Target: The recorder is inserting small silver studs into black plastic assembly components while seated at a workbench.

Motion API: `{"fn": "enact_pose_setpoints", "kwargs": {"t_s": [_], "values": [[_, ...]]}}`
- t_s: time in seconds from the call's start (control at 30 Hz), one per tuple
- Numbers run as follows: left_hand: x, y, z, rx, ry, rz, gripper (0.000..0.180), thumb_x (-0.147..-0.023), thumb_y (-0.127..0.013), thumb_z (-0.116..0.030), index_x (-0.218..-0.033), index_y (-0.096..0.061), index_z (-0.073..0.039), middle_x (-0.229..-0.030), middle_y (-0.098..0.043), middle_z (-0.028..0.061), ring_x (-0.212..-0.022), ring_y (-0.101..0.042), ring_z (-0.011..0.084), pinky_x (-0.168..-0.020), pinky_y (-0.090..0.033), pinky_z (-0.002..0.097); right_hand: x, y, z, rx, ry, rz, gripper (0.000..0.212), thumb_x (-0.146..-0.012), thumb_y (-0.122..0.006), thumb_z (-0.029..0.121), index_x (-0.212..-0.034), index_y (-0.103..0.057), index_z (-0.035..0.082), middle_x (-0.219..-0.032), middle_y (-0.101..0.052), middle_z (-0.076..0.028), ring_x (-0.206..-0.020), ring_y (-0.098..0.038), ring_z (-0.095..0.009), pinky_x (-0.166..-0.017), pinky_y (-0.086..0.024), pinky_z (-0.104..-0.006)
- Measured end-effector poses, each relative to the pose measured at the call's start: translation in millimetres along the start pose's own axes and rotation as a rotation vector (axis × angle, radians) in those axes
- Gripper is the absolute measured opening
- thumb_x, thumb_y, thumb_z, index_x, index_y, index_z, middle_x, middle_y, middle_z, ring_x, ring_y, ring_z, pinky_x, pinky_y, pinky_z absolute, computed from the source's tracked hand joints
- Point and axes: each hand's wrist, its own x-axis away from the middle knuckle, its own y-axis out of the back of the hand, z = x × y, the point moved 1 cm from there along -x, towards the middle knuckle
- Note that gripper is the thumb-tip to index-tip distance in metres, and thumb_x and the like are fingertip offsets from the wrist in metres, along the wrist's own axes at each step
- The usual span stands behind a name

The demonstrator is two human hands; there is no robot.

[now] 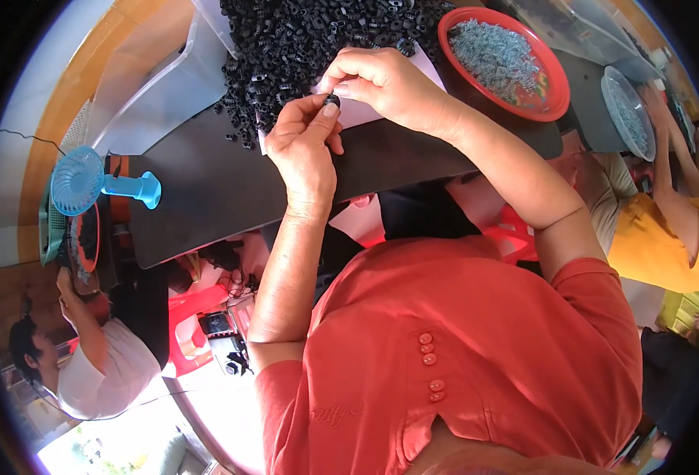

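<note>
Between the thumb and fingers of my left hand [306,142] is a small black plastic part [332,100]. My right hand [377,83] is beside it with thumb and forefinger pinched together; whatever the pinch holds is too small to make out. Both hands are over a white sheet [361,113] at the near edge of a big heap of black plastic parts [286,55]. To the right of the heap stands a red round tray [551,103] with many small silvery metal pieces [492,59] in it.
A dark table [215,190] carries the heap. At the left are a clear plastic bin [155,103] and a blue fan [80,180]. A person in white [108,368] sits at the left; another in yellow [658,245] works at the right beside a clear bowl [626,111].
</note>
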Motion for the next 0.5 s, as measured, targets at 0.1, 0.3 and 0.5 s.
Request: {"fn": "enact_pose_setpoints", "kwargs": {"t_s": [0.1,0.3,0.5], "values": [[0.8,-0.6,-2.7,-0.037,-0.006,-0.006,0.013,-0.089,-0.063,-0.003,-0.098,-0.064,0.007,-0.072,-0.062,0.0076,-0.053,-0.052,0.0104,-0.047,-0.038,0.021,0.6,-3.0,1.1,0.097,0.093,-0.044,0.007,-0.091,-0.058,0.005,-0.093,-0.062,-0.001,-0.09,-0.066,-0.007,-0.088,-0.066,-0.018,-0.078,-0.052,-0.0286],[0.5,0.0,-3.3,-0.03,0.02,-0.02,0.012,-0.089,-0.063,-0.004,-0.096,-0.064,0.006,-0.069,-0.06,0.0047,-0.051,-0.049,0.0076,-0.046,-0.037,0.0196,3.9,-7.6,-0.2,0.033,0.059,-0.074,0.007,-0.091,-0.058,0.004,-0.095,-0.062,0.0,-0.09,-0.065,-0.007,-0.086,-0.066,-0.017,-0.075,-0.052,-0.0283],[0.5,-1.0,-3.6,0.013,0.038,-0.018,0.012,-0.089,-0.063,-0.004,-0.096,-0.064,0.005,-0.068,-0.06,0.0046,-0.051,-0.049,0.0072,-0.045,-0.037,0.0195,5.7,-9.1,1.5,0.014,-0.036,-0.048,0.008,-0.091,-0.058,0.004,-0.097,-0.062,0.0,-0.094,-0.067,-0.008,-0.087,-0.066,-0.018,-0.076,-0.052,-0.0286]]}}
